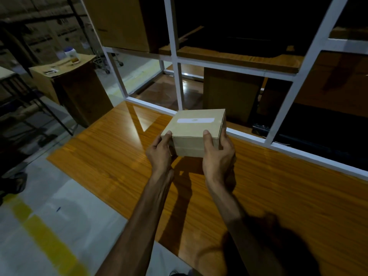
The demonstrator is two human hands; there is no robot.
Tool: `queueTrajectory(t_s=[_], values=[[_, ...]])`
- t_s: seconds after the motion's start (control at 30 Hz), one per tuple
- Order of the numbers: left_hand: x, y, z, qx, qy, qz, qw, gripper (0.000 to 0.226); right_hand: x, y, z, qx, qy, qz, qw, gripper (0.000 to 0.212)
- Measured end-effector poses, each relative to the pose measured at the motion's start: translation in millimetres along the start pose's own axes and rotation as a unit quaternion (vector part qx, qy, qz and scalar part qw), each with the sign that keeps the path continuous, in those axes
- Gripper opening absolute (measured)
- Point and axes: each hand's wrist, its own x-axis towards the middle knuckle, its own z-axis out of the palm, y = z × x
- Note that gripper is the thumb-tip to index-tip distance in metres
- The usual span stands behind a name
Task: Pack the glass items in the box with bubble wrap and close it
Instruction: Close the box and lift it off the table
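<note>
Dim storeroom; glossy wooden table [111,156] set against a white-framed glass partition [175,56].

Far left, on a cardboard stand: one white jar [70,52] with a blue lid. No bubble wrap or glass items visible; if any are inside the box, they are hidden.

Left hand [160,151]: thumb on the top near corner of the box, fingers curled round its left side.

One box [194,132], small brown cardboard, closed, a strip of white tape [195,120] along its top. It appears lifted just off the table, near the partition; contact underneath cannot be told.

Right hand [218,153]: thumb on the top edge, fingers wrapped round the right end.

Handling, as a judgement: stiff walls, probably light; contents likely fragile, so keep it level. Grip both ends or support it from beneath, avoiding the taped seam.

Count: one box, one tape strip, one jar, two hands.
</note>
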Motion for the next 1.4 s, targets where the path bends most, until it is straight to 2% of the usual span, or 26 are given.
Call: queueTrajectory(t_s=[0.13,0.3,0.53,0.6,0.77,0.93,1.1,1.2,1.27,1.33,1.4], values=[[0,3,-14,-0.004,-0.037,-0.020,0.999,0.046,-22,-21,-2,0.014,0.017,-0.029,0.999,0.066],[-1,-8,-24,-0.089,-0.100,-0.057,0.989,0.039,-42,-39,0,-0.019,0.014,-0.086,0.996,0.061],[-1,-19,-32,-0.161,-0.084,-0.112,0.977,0.065,-48,-44,7,-0.028,0.017,-0.119,0.992,0.063],[-2,-16,-32,-0.159,-0.080,-0.113,0.978,0.065,-49,-44,6,-0.030,0.016,-0.120,0.992,0.062],[-15,1,-27,-0.115,-0.062,-0.060,0.990,0.042,-46,-47,0,0.003,0.007,-0.092,0.996,0.060],[-28,24,-17,-0.025,0.011,0.009,1.000,0.016,-31,-39,-6,0.113,-0.001,0.013,0.993,0.057],[-42,32,-12,0.002,0.045,0.064,0.997,0.032,-19,-23,-9,0.144,-0.017,0.045,0.988,0.047],[-50,31,-10,0.006,0.051,0.101,0.994,0.025,-9,-18,-14,0.165,-0.042,0.073,0.983,0.042],[-59,29,-4,0.007,0.065,0.137,0.988,0.032,-2,-17,-17,0.186,-0.059,0.093,0.976,0.042],[-71,28,5,-0.008,0.088,0.173,0.981,0.042,3,-18,-17,0.215,-0.077,0.128,0.965,0.039],[-79,25,14,-0.018,0.103,0.211,0.972,0.041,4,-15,-17,0.235,-0.087,0.168,0.953,0.038]])
